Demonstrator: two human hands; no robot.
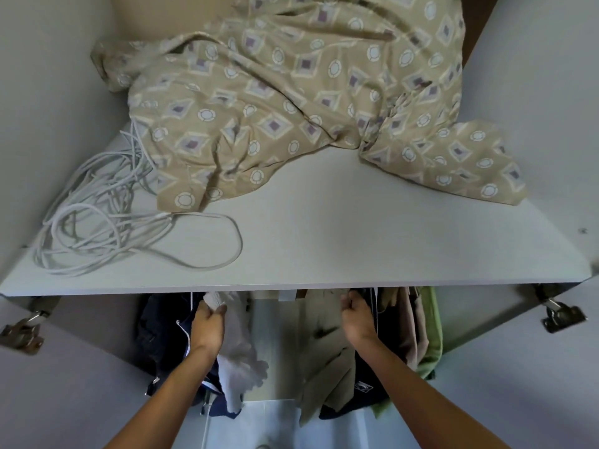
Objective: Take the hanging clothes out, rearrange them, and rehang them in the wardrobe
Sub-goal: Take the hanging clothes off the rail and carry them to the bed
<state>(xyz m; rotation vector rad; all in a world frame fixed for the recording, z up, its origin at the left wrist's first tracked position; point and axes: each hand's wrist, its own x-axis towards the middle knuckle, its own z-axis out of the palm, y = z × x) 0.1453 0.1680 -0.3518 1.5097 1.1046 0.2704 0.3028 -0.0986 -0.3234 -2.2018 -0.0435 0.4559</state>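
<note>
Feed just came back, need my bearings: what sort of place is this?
Most likely an open wardrobe in a home. Clothes hang under a white shelf holding patterned bedding; door hinges show at the sides. Left hand and right hand grip garments.

two hands: left hand (pixel 207 322), right hand (pixel 356 319). one patterned sheet (pixel 291 102), one cord bundle (pixel 107 222) above hands. two hinges (pixel 562 314). hanging garments: count unclear.

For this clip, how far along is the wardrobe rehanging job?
Hard to tell what is already done. Clothes hang in two clusters below the shelf, with a gap between. In hand: the left hand holds a pale garment in its grip; the right hand grips among the tan garment and dark clothes. The rail is hidden.
</note>
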